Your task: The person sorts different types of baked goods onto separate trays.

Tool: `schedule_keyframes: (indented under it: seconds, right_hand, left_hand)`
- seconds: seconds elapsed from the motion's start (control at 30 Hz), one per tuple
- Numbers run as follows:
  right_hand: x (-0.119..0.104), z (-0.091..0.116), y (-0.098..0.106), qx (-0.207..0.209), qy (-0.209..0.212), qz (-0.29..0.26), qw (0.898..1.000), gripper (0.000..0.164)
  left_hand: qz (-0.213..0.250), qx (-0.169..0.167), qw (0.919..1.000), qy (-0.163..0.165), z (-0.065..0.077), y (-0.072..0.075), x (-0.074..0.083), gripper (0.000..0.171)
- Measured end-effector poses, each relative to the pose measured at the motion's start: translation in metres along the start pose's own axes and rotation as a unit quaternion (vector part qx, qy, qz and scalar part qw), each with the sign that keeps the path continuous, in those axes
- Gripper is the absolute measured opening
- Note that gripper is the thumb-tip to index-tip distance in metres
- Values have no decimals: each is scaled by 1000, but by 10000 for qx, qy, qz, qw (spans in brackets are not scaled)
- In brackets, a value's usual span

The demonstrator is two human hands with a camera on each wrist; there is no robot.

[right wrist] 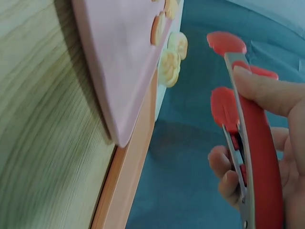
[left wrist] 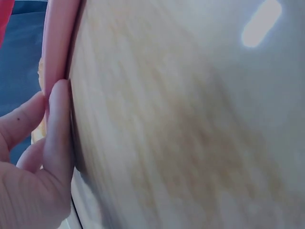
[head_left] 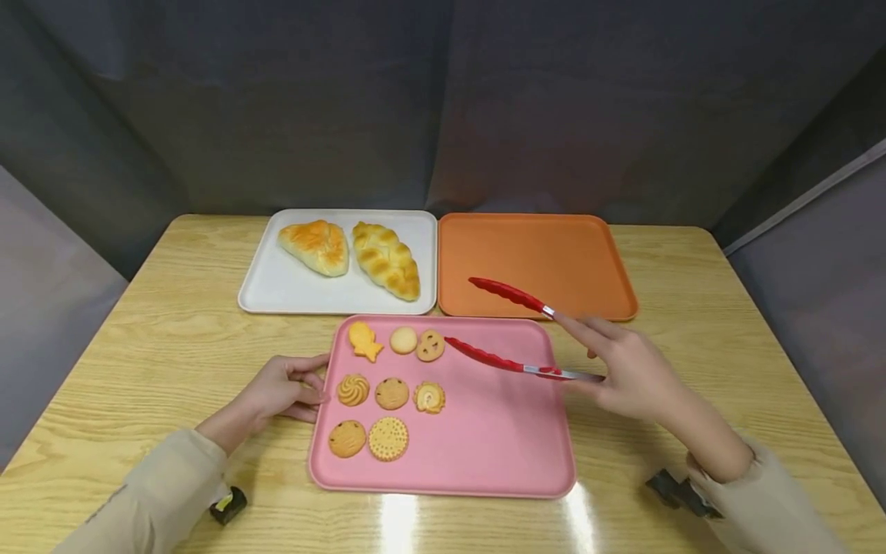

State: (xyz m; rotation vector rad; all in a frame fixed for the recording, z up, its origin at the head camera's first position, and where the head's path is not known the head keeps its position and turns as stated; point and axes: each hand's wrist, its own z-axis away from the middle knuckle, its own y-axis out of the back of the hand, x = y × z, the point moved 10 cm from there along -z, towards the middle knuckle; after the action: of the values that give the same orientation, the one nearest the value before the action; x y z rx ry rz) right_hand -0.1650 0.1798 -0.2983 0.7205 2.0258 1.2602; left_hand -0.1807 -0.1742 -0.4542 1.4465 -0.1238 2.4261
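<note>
Fingers and thumb of my left hand [head_left: 280, 392] pinch the left rim of a pink tray [head_left: 491, 454]; the left wrist view shows the thumb at the rim and a finger along its outer side. Over the tray's right part, my right hand [head_left: 637, 377] grips red-tipped metal tongs [head_left: 484, 356]. Their two arms are spread apart, with nothing between the tips. The lower tip is right beside a chip cookie [head_left: 431, 345] in the back row. Other cookies lie in rows on the tray's left half, among them a fish-shaped cookie [head_left: 364, 342] and a swirl cookie [head_left: 353, 390].
Behind the pink tray, a white tray [head_left: 277, 296] bears a triangular pastry [head_left: 316, 247] and a braided bread [head_left: 386, 261]. An orange tray [head_left: 533, 246] adjoins it on the right, under the upper tong tip. Grey curtains [head_left: 443, 108] enclose the wooden table [head_left: 173, 346].
</note>
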Motion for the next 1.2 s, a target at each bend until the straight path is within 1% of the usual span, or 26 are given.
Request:
schedule_keyframes:
  seconds: [0.17,0.2,0.3,0.43,0.53,0.6,0.73,0.87,0.9,1.1,1.2]
  right_hand:
    - [-1,17,5,-51,230,-81,9997,76]
    - [-1,20,6,-90,277,-71,9996,73]
    - [-3,30,6,-223,369,-54,9991,74]
    - [-4,39,6,-376,375,16,9986,75]
    - [-5,44,7,-404,367,3,9985,66]
    - [-6,46,7,-425,368,-22,9984,66]
    - [-9,49,1,-616,368,-110,9974,64]
    - [-12,49,-8,-849,370,-88,9957,74]
    - [-14,49,-11,-883,381,-70,9953,74]
    - [-20,45,-27,-1082,509,-209,9926,64]
    - [-23,41,-33,-1084,545,-232,9923,61]
  left_hand:
    - [59,-43,10000,43,0,0,-2,68]
    - [46,-66,10000,22,0,0,-1,68]
    - [43,-87,10000,13,0,-1,-1,68]
    - [32,-91,10000,21,0,0,-1,67]
    - [16,-81,10000,18,0,1,-1,67]
    - [3,-79,10000,4,0,2,-1,67]
    - [-19,-67,10000,-14,0,3,-2,67]
    - [-69,-89,9999,-76,0,2,-1,66]
    - [-68,-83,9999,-86,0,2,0,65]
    - [-48,-69,9999,-98,0,1,0,66]
    - [-82,-73,9999,-99,-1,0,1,66]
